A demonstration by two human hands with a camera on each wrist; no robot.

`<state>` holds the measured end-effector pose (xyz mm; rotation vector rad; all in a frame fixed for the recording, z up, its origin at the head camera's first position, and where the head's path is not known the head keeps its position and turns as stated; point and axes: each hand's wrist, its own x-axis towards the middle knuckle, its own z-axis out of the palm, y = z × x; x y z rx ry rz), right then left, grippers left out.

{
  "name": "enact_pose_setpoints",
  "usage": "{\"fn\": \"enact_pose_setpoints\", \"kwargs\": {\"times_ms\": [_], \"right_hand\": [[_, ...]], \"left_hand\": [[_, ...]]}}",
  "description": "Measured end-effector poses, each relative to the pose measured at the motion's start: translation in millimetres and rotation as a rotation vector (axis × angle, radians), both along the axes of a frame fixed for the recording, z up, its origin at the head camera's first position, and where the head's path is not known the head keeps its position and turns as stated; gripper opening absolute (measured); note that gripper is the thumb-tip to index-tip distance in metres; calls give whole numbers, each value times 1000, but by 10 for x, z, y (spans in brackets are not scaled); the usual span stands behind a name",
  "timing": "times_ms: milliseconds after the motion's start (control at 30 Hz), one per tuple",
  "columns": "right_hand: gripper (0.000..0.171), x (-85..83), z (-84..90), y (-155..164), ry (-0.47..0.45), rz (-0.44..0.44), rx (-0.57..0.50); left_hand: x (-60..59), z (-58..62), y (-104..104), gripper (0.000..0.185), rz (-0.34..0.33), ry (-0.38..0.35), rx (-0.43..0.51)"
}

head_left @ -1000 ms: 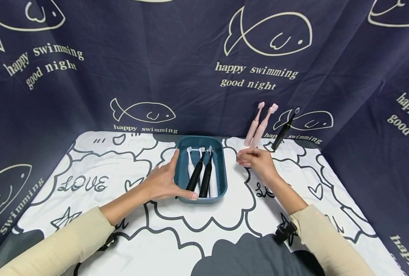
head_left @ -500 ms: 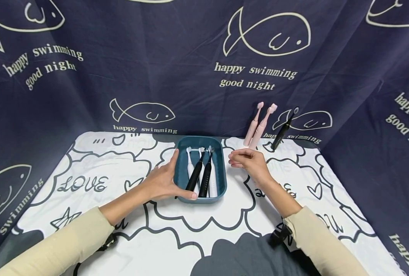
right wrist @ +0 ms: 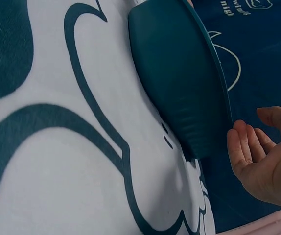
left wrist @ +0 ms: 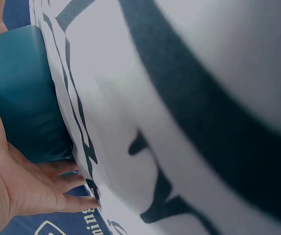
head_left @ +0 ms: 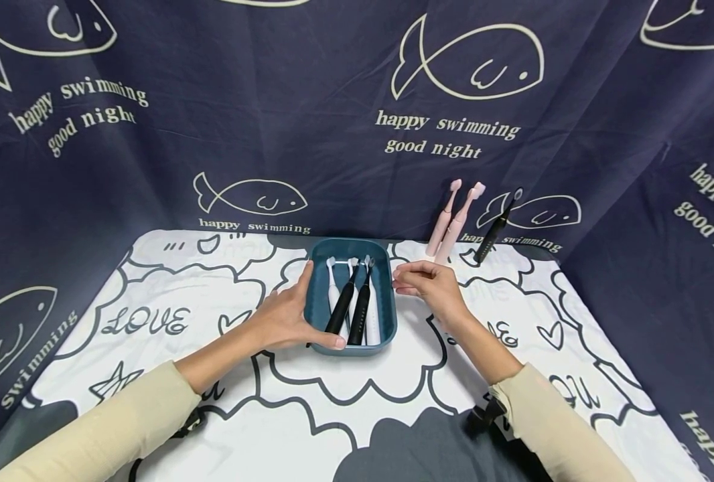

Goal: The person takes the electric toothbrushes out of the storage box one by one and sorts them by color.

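Cartoon tablecloth [head_left: 333,415], fish-print backdrop [head_left: 272,100]

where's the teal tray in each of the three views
Head: teal tray sits centre on the tablecloth, left hand against its left side, right hand just off its right rim.
Left wrist: top left of the picture, outer wall against the palm.
Right wrist: upper centre, seen from outside, right hand beside it, not touching.
Shared landmark: the white tablecloth with dark cloud outlines under the tray.
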<state>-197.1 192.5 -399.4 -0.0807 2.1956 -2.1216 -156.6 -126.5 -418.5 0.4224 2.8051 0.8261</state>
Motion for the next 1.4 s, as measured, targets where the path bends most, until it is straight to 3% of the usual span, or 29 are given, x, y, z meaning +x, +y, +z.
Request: {"fn": "enact_pose_setpoints", "kwargs": {"times_ms": [333, 833, 1233, 1400], "right_hand": [[25, 38, 29, -58, -6, -9, -8], [39, 111, 107, -200, 30, -8, 46], [38, 215, 153, -354, 85, -26, 241], [30, 247, 200, -408, 119, -21, 423]], "left_hand": [[9, 10, 9, 173, 8, -6, 4], [1, 1, 8, 173, 19, -20, 11], [-14, -14, 19, 175, 17, -24, 1], [-8, -13, 10, 174, 12, -27, 2]]}}
